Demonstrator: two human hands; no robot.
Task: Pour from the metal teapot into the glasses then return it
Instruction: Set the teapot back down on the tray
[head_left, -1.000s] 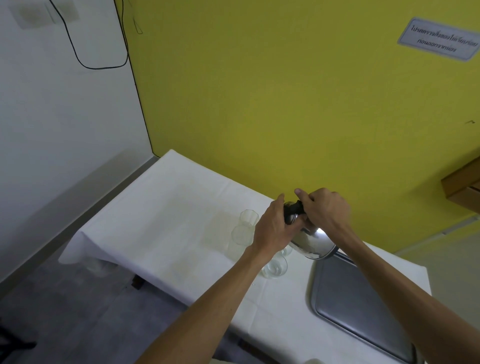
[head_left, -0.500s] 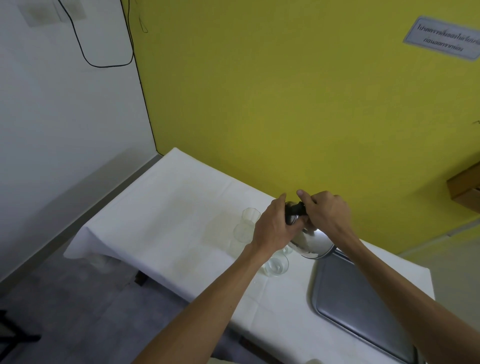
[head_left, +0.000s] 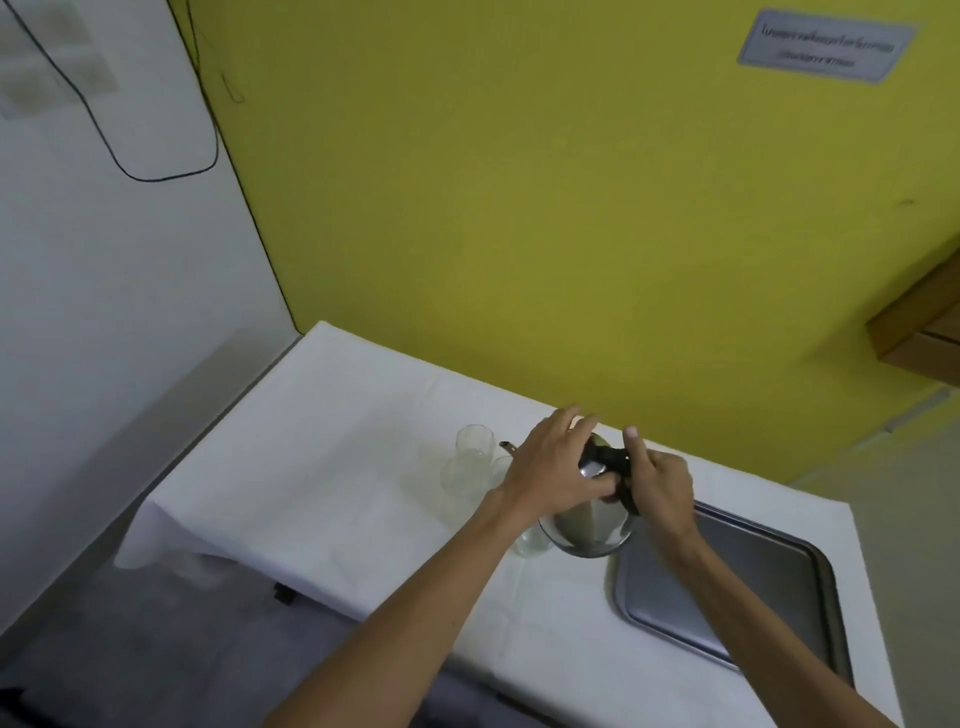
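White-clothed table (head_left: 322, 467) against yellow wall (head_left: 519, 208); both hands grip tilted teapot (head_left: 589, 525).

Yellow wall, white cloth, silver metal

The metal teapot (head_left: 589, 525) is shiny silver with a black handle (head_left: 613, 462) and a dark spout tip; the glasses (head_left: 470, 462) are clear and colourless. The tablecloth (head_left: 322, 467) is plain white with no pattern, and the tray (head_left: 737, 587) at the table's right end is dull silver-grey. The wall behind (head_left: 519, 208) is plain mustard yellow, the side wall (head_left: 104, 286) white with a black cable (head_left: 156, 176). The floor (head_left: 130, 649) is grey.
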